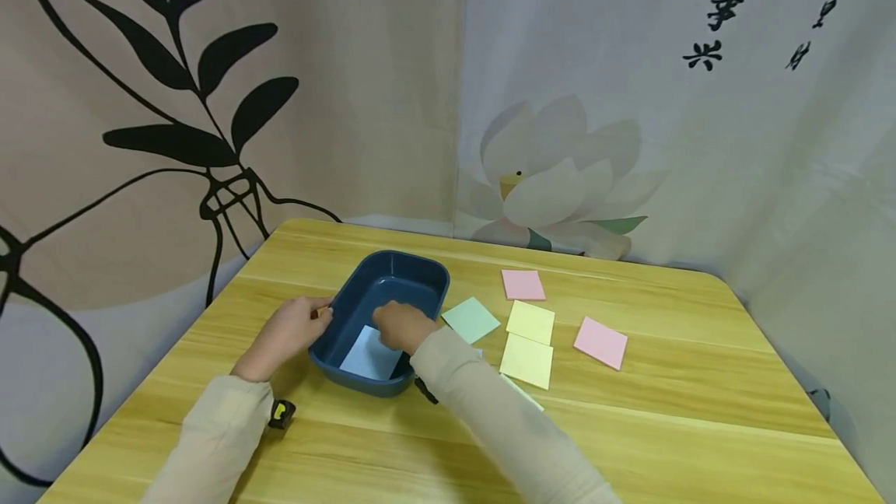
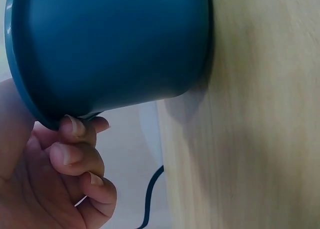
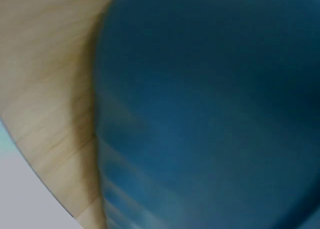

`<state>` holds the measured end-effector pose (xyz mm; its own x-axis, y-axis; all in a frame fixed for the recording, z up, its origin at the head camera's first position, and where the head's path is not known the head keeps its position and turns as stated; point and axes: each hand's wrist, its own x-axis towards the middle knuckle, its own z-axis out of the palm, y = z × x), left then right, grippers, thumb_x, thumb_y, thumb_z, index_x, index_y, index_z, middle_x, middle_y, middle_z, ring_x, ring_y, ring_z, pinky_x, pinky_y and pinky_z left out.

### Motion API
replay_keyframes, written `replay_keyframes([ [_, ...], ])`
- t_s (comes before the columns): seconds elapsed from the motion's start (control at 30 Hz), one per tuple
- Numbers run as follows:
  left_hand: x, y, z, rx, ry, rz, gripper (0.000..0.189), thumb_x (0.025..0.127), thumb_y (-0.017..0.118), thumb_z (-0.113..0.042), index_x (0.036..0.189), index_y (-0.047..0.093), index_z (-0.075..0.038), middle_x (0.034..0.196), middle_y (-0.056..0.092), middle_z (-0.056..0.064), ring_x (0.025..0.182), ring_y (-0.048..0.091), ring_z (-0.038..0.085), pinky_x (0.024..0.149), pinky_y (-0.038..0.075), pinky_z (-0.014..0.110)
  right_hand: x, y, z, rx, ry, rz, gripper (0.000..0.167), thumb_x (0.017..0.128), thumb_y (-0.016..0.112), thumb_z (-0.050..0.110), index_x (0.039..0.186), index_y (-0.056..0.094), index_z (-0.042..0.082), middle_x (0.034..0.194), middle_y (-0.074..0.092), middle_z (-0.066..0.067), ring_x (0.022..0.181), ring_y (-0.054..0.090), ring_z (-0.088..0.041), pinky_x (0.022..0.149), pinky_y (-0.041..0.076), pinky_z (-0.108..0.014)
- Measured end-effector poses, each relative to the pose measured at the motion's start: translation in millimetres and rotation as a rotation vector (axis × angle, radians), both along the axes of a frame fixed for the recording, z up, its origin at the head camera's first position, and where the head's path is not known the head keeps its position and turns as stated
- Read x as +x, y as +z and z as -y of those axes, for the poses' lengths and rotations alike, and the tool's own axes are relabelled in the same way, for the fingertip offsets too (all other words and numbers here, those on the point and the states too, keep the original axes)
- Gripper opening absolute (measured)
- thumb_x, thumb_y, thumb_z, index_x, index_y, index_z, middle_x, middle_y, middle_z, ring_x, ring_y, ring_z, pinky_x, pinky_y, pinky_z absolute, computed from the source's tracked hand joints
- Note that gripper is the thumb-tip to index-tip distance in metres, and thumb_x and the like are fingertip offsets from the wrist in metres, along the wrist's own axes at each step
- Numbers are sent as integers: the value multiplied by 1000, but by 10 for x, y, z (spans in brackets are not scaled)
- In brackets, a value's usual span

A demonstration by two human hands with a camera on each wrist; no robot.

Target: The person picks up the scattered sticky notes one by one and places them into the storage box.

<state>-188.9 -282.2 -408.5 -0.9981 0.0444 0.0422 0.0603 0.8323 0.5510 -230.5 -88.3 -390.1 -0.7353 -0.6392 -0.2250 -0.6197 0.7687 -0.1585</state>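
Observation:
A dark blue plastic bin (image 1: 392, 264) stands on the left part of the table. At its left rim, my left hand (image 1: 283, 333) grips the edge; in the left wrist view the curled fingers (image 2: 77, 156) meet the rim from outside. Inside the bin lies a light blue sticky note (image 1: 369, 355). My right hand (image 1: 404, 327) is down in the bin, bent over this note's upper right side. Its fingertips are hidden, so I cannot tell whether they pinch the note. The right wrist view shows only the bin's blurred outer wall (image 3: 190, 114).
Right of the bin lie a green note (image 1: 471, 319), yellow notes (image 1: 530, 322), and pink notes (image 1: 523, 285) on the wooden table (image 1: 665, 426). A pale note (image 1: 523, 393) is partly behind the right sleeve (image 1: 490, 411). A printed curtain (image 1: 392, 99) hangs behind.

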Motion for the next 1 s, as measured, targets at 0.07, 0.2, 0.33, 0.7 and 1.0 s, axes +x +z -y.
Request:
replay_keyframes([
  [0.07, -6, -5, -3, 1, -3, 0, 42, 98, 46, -18, 134, 54, 3, 50, 38, -1, 41, 33, 12, 40, 31, 26, 5, -21, -3, -12, 15, -31, 11, 96, 55, 8, 89, 64, 11, 86, 61, -2, 63, 44, -13, 56, 39, -25],
  [0.2, -13, -11, -7, -4, -5, 3, 43, 98, 46, -18, 134, 53, 3, 51, 37, -2, 42, 33, 12, 41, 31, 25, 16, -34, -3, -9, 39, -102, 14, 95, 58, 9, 83, 64, 12, 82, 62, -2, 61, 46, -12, 54, 41, -26],
  [0.33, -9, -2, -9, -6, -8, 1, 43, 98, 45, -18, 135, 53, 3, 52, 37, -1, 42, 33, 12, 41, 32, 26, 44, -5, 4, 48, 72, -252, 14, 96, 59, 18, 88, 71, 15, 82, 66, 0, 61, 53, -11, 55, 47, -26],
  [0.7, -12, -25, 2, -21, -27, -33, 43, 97, 46, -17, 132, 54, 6, 52, 37, -2, 43, 33, 12, 42, 31, 26, 261, 260, -244, 167, 240, -783, 14, 94, 61, 31, 87, 72, 28, 77, 66, 9, 66, 53, -10, 62, 41, -26],
  [1.0, -12, -15, -6, -29, -32, -27, 43, 98, 45, -17, 134, 52, 6, 50, 34, -3, 42, 29, 12, 41, 28, 25, 320, 441, -847, 28, 248, -933, 20, 92, 61, 16, 73, 66, 22, 68, 58, 5, 58, 40, -11, 56, 21, -27],
])
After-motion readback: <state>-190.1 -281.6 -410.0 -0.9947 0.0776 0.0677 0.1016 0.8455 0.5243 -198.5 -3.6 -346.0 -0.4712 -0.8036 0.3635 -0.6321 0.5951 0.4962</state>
